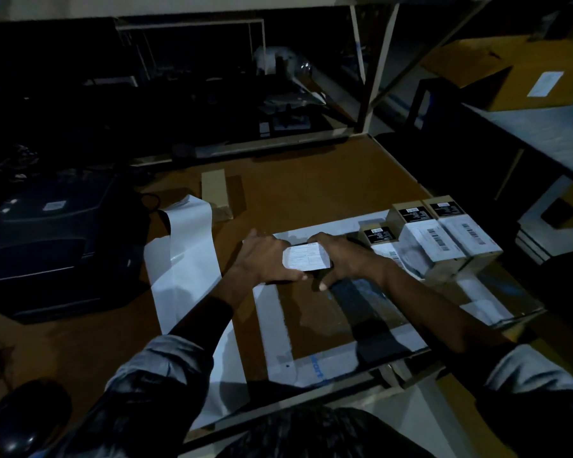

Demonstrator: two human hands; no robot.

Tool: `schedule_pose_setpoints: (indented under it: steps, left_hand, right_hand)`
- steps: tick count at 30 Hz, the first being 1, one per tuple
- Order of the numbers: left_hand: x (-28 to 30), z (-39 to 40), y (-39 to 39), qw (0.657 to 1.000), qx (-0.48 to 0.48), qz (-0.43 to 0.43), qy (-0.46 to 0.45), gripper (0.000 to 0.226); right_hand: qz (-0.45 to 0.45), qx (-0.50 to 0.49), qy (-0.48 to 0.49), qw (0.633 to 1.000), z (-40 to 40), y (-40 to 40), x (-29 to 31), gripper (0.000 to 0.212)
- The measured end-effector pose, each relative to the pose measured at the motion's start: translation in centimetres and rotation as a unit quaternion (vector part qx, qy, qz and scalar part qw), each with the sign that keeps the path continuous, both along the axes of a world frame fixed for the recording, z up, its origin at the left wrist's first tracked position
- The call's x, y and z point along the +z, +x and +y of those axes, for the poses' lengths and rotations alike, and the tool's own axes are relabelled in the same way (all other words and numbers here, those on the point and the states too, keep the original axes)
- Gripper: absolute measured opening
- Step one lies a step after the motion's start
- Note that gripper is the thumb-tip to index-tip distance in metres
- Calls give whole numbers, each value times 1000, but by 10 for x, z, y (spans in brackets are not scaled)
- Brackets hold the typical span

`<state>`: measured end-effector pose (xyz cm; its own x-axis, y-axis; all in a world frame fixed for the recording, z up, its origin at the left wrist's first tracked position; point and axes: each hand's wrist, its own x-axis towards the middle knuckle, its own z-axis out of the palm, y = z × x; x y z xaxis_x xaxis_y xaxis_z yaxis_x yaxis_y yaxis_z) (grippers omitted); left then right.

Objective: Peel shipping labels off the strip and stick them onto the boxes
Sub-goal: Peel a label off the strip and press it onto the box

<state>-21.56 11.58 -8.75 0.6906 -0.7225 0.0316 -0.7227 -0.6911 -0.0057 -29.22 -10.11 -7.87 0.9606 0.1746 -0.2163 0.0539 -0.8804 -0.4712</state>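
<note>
- Nearest the camera, two grey sleeves point(159, 368) come in from the near edge, creased cloth, with bare forearms reaching out of them.
- Two hands meet over the middle of the table point(311, 180); one printed label point(306, 257) lies between them, a small white rectangle with rounded corners, slightly curled.
- The left hand point(262, 259) has its fingers curled at the label's left edge, thumb along the near side, gripping it.
- The right hand point(341, 259) holds the label's right edge, fingers bent, one fingertip pointing down at the near side.
- Whether there is a box under the label, I cannot tell; the hands hide it.
- One long strip point(186, 259) of glossy white backing paper runs from the far left, folds over itself, and trails toward the near edge, left of the hands.
- Three small boxes point(444, 239) stand just right of the hands, touching one another, brown card with black tops, each bearing a white barcode label.
- One plain narrow carton point(215, 193) lies far of the strip.
- One dark printer point(53, 246) sits at the left, smooth plastic.
- The table is flat brown board with pale tape lines.
</note>
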Motion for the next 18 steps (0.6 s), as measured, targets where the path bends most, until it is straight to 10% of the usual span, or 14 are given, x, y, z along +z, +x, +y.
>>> schedule_pose_setpoints:
  steps: [8, 18]
  left_hand:
    - [5, -5, 3, 1000, 17, 3, -17, 90]
    - [5, -5, 13, 998, 17, 36, -47, 68]
  right_hand:
    - [-8, -35, 65, 997, 2, 1, -5, 54]
    - [-38, 14, 64, 997, -9, 12, -3, 62]
